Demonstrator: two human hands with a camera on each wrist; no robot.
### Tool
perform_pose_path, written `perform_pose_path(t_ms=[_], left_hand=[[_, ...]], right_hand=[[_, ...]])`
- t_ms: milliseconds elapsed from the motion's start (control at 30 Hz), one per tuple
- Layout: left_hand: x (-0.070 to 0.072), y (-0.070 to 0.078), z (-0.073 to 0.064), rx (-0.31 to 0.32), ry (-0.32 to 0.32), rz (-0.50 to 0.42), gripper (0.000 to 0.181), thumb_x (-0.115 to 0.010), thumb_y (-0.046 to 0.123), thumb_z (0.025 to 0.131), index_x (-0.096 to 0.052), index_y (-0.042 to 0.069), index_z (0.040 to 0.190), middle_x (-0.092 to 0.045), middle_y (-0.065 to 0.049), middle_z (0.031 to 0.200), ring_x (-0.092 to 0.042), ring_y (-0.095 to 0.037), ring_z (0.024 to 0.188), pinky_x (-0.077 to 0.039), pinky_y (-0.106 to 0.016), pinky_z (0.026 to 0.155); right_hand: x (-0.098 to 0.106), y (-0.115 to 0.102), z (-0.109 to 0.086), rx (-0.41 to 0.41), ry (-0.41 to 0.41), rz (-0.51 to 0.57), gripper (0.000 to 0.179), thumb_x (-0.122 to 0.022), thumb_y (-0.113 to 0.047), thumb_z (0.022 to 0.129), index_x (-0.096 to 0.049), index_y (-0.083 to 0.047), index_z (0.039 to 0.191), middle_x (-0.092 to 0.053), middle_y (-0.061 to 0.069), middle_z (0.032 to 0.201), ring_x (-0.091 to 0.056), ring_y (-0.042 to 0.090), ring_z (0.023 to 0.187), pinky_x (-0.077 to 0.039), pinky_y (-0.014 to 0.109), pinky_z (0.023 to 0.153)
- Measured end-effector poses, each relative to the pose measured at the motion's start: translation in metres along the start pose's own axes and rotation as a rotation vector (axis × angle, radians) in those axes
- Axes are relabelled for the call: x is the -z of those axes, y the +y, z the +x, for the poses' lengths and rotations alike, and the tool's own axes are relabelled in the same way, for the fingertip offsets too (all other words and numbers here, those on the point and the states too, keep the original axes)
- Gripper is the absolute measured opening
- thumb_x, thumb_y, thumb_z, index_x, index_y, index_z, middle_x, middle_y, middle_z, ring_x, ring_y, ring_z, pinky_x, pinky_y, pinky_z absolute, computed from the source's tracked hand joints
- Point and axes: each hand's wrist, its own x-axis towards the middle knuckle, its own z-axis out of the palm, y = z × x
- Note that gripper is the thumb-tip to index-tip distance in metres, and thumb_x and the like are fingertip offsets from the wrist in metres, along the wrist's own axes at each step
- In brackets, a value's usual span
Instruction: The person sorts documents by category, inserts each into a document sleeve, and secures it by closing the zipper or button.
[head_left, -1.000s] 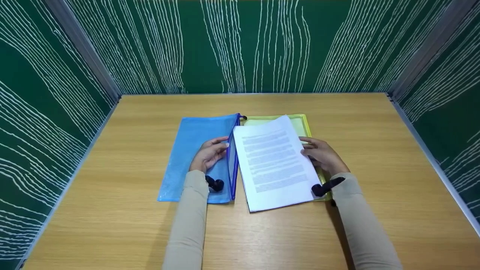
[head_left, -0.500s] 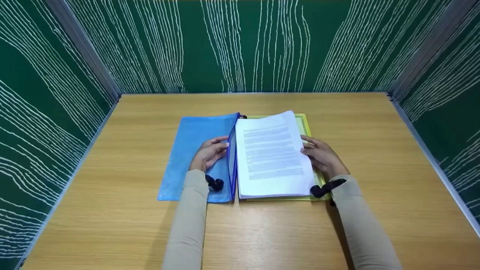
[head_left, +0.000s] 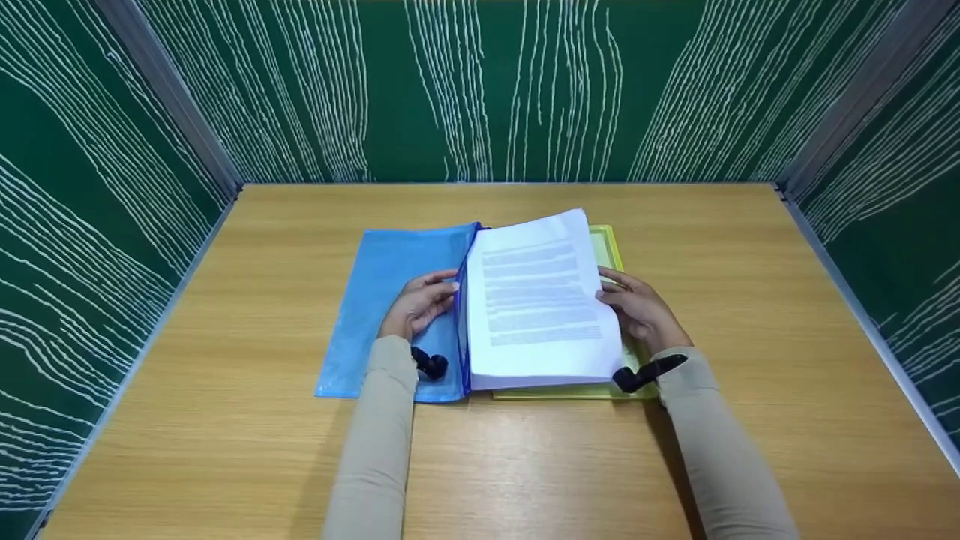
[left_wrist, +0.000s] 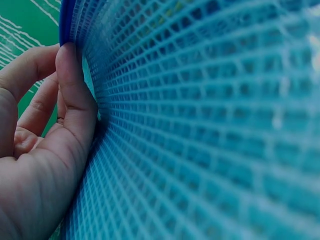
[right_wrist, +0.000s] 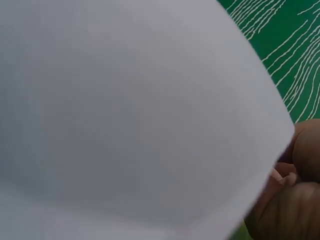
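A blue mesh zip pouch [head_left: 382,300] lies on the table, its zipped opening facing right. My left hand [head_left: 421,304] pinches one edge of that opening and lifts it, as the left wrist view shows with the thumb on the blue mesh [left_wrist: 210,120]. A stack of printed paper sheets [head_left: 540,300] is held at its right edge by my right hand [head_left: 641,306], thumb on top. The stack's left edge sits right at the pouch's opening. In the right wrist view the curved white paper [right_wrist: 140,110] fills most of the frame, with my fingers at its edge.
Under the paper lies a yellow-edged pouch [head_left: 609,247], partly covered. The wooden table [head_left: 225,450] is bounded at the back and sides by green panels [head_left: 420,90] with white wavy lines. A black wrist camera mount [head_left: 649,373] sits close to the paper's lower right corner.
My right hand has straightened the tilted paper stack and brought it up and left, so its left edge now meets the blue pouch's opening. The left hand has kept its place.
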Motion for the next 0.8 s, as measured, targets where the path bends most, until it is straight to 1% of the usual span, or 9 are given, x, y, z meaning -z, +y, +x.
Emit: perform_pose_path(t_ms=[200, 300, 367, 400, 467, 533, 600, 633, 800], left_hand=[[0.001, 0.0, 0.001, 0.004, 0.005, -0.008, 0.039, -0.067, 0.001, 0.079, -0.061, 0.009, 0.116, -0.057, -0.009, 0.109, -0.058, -0.014, 0.08, -0.05, -0.024, 0.072], [0.0, 0.0, 0.0, 0.003, 0.001, -0.016, 0.039, -0.067, 0.001, 0.079, -0.061, 0.009, 0.116, -0.057, -0.009, 0.107, -0.057, -0.014, 0.078, -0.05, -0.024, 0.071], [0.0, 0.0, 0.0, -0.001, -0.005, -0.014, 0.039, -0.067, 0.001, 0.079, -0.06, 0.009, 0.117, -0.056, -0.009, 0.107, -0.057, -0.013, 0.077, -0.05, -0.023, 0.071], [0.0, 0.0, -0.001, -0.002, -0.008, -0.013, 0.039, -0.066, 0.001, 0.079, -0.06, 0.008, 0.117, -0.056, -0.008, 0.107, -0.056, -0.013, 0.077, -0.049, -0.023, 0.071], [0.0, 0.0, -0.001, -0.006, -0.012, -0.011, 0.04, -0.066, 0.001, 0.079, -0.06, 0.009, 0.117, -0.055, -0.008, 0.106, -0.056, -0.013, 0.077, -0.049, -0.023, 0.07], [0.0, 0.0, -0.001, -0.009, -0.014, -0.007, 0.04, -0.066, 0.0, 0.079, -0.059, 0.008, 0.117, -0.055, -0.008, 0.106, -0.055, -0.013, 0.077, -0.049, -0.023, 0.07], [0.0, 0.0, -0.001, -0.01, -0.015, -0.009, 0.04, -0.066, 0.0, 0.079, -0.059, 0.008, 0.118, -0.055, -0.008, 0.106, -0.056, -0.013, 0.077, -0.049, -0.023, 0.069], [0.0, 0.0, -0.001, -0.011, -0.016, -0.01, 0.041, -0.066, 0.0, 0.079, -0.059, 0.008, 0.118, -0.055, -0.008, 0.106, -0.056, -0.013, 0.077, -0.049, -0.023, 0.069], [0.0, -0.001, -0.001, -0.014, -0.016, -0.022, 0.042, -0.065, -0.002, 0.079, -0.057, 0.006, 0.119, -0.055, -0.008, 0.106, -0.057, -0.013, 0.077, -0.05, -0.023, 0.069]], right_hand=[[-0.001, -0.002, 0.0, -0.013, -0.009, 0.051, 0.057, -0.052, 0.002, 0.088, -0.032, -0.01, 0.141, -0.051, 0.004, 0.118, -0.06, 0.011, 0.087, -0.052, 0.026, 0.073], [0.0, -0.002, -0.001, -0.032, -0.008, 0.061, 0.057, -0.053, -0.001, 0.089, -0.031, -0.006, 0.141, -0.057, -0.001, 0.107, -0.061, 0.009, 0.082, -0.052, 0.024, 0.07], [0.001, -0.002, -0.002, -0.049, 0.011, 0.018, 0.055, -0.055, -0.006, 0.089, -0.034, -0.006, 0.14, -0.06, -0.003, 0.093, -0.057, 0.005, 0.065, -0.049, 0.018, 0.058], [0.002, -0.002, -0.002, -0.056, 0.012, -0.005, 0.055, -0.056, -0.009, 0.089, -0.033, -0.006, 0.14, -0.06, -0.003, 0.089, -0.054, 0.004, 0.06, -0.047, 0.016, 0.054], [0.004, -0.002, -0.003, -0.063, 0.01, -0.041, 0.056, -0.057, -0.012, 0.089, -0.034, -0.004, 0.139, -0.058, -0.003, 0.086, -0.051, 0.002, 0.056, -0.045, 0.014, 0.051], [0.005, -0.002, -0.003, -0.065, 0.002, -0.082, 0.058, -0.058, -0.015, 0.088, -0.033, -0.003, 0.139, -0.056, -0.002, 0.089, -0.05, 0.001, 0.057, -0.045, 0.013, 0.052], [0.005, -0.002, -0.003, -0.061, -0.029, -0.092, 0.061, -0.059, -0.013, 0.088, -0.029, 0.0, 0.14, -0.055, 0.001, 0.1, -0.057, 0.002, 0.072, -0.049, 0.015, 0.064], [0.005, -0.002, -0.004, -0.062, -0.04, -0.108, 0.062, -0.059, -0.013, 0.088, -0.029, 0.0, 0.14, -0.055, 0.002, 0.103, -0.058, 0.004, 0.076, -0.05, 0.016, 0.068], [0.003, -0.007, -0.012, -0.083, -0.123, -0.223, 0.062, -0.055, -0.009, 0.089, -0.025, -0.01, 0.143, -0.06, 0.01, 0.108, -0.062, 0.014, 0.082, -0.053, 0.028, 0.072]])
